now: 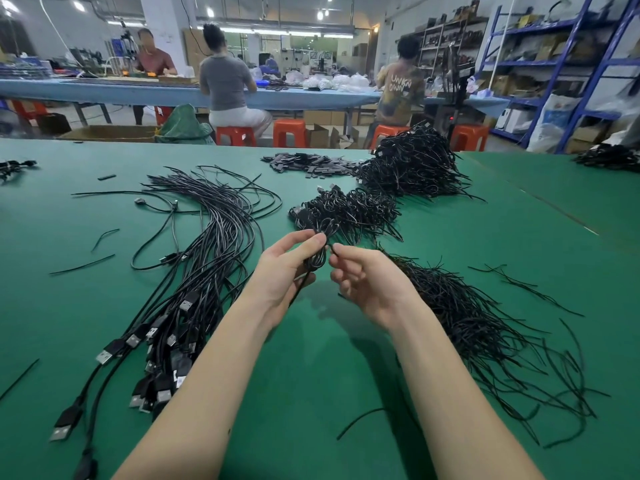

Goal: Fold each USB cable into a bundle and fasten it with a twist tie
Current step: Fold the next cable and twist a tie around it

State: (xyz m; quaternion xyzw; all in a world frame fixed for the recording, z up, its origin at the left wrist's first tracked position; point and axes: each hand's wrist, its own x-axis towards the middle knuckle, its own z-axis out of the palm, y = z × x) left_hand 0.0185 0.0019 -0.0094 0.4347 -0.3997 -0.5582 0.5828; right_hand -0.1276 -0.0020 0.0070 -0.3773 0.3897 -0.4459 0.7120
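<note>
My left hand (284,271) grips a folded black USB cable bundle (317,259) above the green table. My right hand (363,278) pinches the end of a thin black twist tie (335,250) right beside the bundle's top. Loose unfolded USB cables (204,258) lie in a long sheaf at the left, plugs toward me. Tied bundles (349,211) are heaped just beyond my hands. A pile of loose twist ties (478,327) spreads at the right.
A larger heap of cable bundles (412,164) and small black parts (311,164) lie farther back on the green table (311,375). Stray ties (83,263) are scattered at the left. Three people sit at a blue bench behind; shelving stands at the right.
</note>
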